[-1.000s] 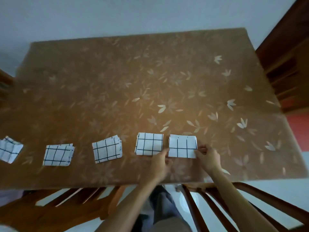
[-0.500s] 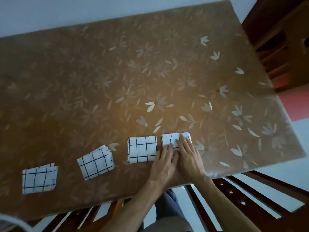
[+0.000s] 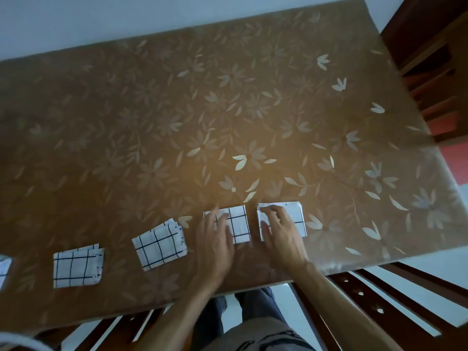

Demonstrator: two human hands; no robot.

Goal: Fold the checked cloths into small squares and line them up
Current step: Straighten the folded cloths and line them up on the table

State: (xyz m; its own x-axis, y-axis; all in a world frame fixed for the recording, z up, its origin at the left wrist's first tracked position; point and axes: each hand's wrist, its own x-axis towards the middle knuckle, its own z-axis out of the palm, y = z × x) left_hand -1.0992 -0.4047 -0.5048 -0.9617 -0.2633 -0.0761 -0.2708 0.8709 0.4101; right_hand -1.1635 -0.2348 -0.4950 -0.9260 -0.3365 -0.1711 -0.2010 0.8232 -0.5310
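Note:
Several white cloths with black checks lie folded into small squares in a row along the near edge of the brown flowered table point(image 3: 228, 110). My right hand point(image 3: 281, 234) lies flat, fingers spread, on the rightmost folded cloth point(image 3: 295, 216). My left hand point(image 3: 215, 239) rests flat on the left part of the second cloth point(image 3: 239, 226). Further left lie a tilted third cloth point(image 3: 159, 244), a fourth cloth point(image 3: 77, 266), and the corner of a fifth cloth point(image 3: 3, 271) cut off by the frame's left edge.
Dark wooden chairs point(image 3: 395, 300) stand under the near table edge on both sides of my legs. A dark wooden shelf point(image 3: 430, 54) stands at the far right beyond the table. A pale wall runs behind the table.
My left hand has slid left from the rightmost cloth onto the second cloth. My right hand stays pressed on the rightmost cloth. The view has shifted slightly.

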